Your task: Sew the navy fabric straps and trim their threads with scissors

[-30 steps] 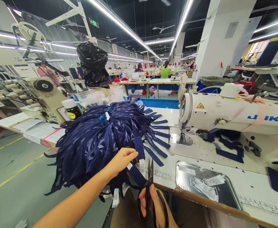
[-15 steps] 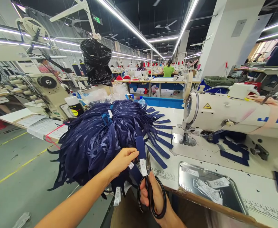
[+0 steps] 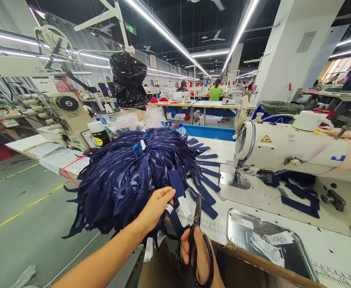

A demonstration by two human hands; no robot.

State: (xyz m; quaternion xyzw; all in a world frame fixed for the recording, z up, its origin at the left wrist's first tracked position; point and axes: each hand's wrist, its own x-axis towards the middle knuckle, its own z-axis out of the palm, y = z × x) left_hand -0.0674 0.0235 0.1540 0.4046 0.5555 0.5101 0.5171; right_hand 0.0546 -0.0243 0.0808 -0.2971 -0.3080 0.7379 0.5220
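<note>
A navy strap is pinched by the left hand at its one o'clock; scissors at four are gripped by the right hand. Trimming around a label seems underway; precise alignment is presumably needed.

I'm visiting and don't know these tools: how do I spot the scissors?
Start at the white sewing machine on the right, then come down to the metal tray. Left of it, the right hand holds the scissors. Black loop handles and pointed blades set them apart from the navy straps nearby.
</note>
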